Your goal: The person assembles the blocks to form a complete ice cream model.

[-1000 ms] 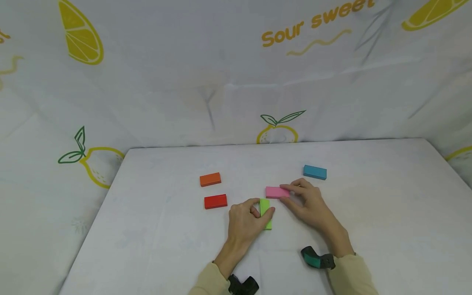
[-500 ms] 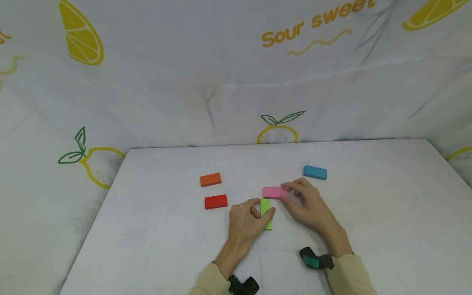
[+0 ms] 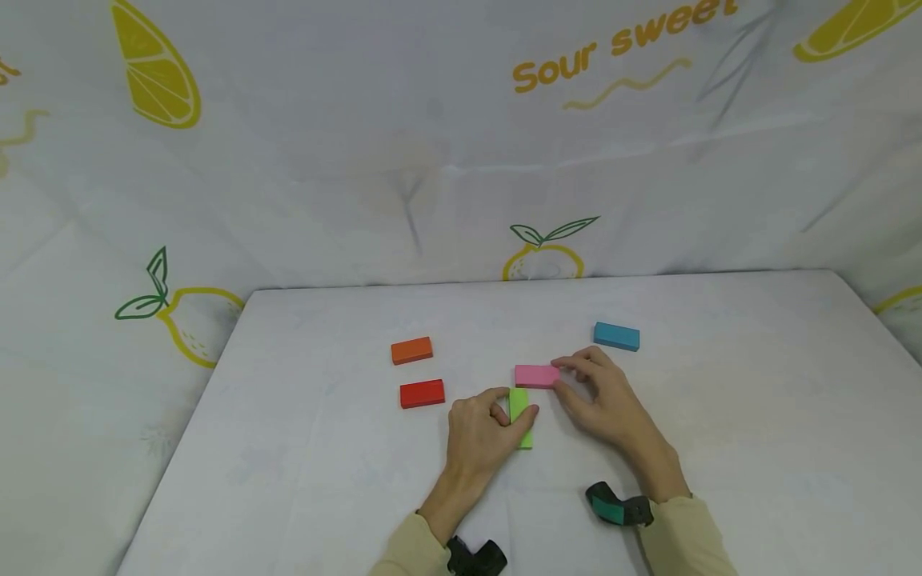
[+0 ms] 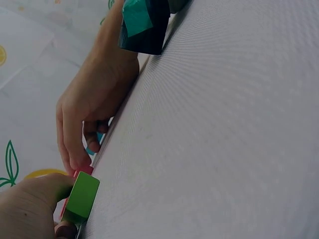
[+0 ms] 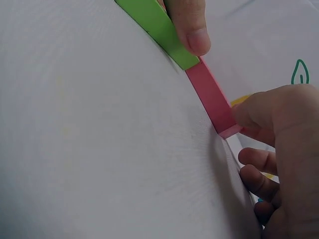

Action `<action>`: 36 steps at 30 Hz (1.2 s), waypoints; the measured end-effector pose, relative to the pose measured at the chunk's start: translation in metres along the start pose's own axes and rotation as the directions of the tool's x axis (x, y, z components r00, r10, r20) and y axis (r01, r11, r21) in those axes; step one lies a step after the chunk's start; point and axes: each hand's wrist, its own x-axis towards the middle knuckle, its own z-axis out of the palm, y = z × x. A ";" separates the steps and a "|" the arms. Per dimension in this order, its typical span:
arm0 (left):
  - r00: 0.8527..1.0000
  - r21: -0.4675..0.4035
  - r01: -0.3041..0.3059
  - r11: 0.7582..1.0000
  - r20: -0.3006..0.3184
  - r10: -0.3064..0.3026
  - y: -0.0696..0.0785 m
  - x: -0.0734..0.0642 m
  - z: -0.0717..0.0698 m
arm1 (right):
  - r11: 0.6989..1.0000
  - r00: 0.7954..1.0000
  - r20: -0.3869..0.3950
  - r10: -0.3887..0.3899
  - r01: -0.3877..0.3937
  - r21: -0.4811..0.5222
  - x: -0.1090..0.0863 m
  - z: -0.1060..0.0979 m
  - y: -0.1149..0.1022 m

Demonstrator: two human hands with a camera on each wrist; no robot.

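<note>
In the head view, my left hand (image 3: 475, 436) pinches a lime-green block (image 3: 520, 408) between thumb and fingers; the block lies lengthwise away from me on the table. Just beyond its far end is a pink block (image 3: 535, 377), set crosswise. My right hand (image 3: 608, 404) holds the pink block's right end between thumb and fingertip. Seen from the right wrist, the green block (image 5: 162, 32) meets the pink block (image 5: 212, 97) end to side, nearly touching or touching. The left wrist view shows the green block's near end (image 4: 82, 196), with the pink block mostly hidden behind it.
An orange block (image 3: 412, 350) and a red block (image 3: 422, 394) lie to the left on the white table (image 3: 302, 456). A blue block (image 3: 616, 337) sits beyond my right hand. Behind the table hangs a white lemon-print cloth (image 3: 324, 160).
The pink block has shifted slightly left, over the green block's far end. My right fingers have slid a little toward its right end. My left hand and the green block stay in place.
</note>
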 end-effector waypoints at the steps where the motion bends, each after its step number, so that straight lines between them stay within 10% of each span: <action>1: 1.000 0.000 0.000 1.000 -0.001 0.000 0.000 0.000 0.000 | 1.000 1.000 0.000 -0.007 0.007 -0.002 0.000 0.001 0.000; 18: 1.000 -0.011 -0.013 1.000 -0.005 0.013 -0.002 0.000 0.001 | 0.982 0.982 -0.066 -0.174 0.169 -0.082 0.000 0.013 0.002; 36: 1.000 -0.001 -0.021 1.000 -0.023 0.021 -0.002 -0.002 0.002 | 0.983 0.989 -0.027 -0.144 0.140 -0.116 0.000 0.018 -0.002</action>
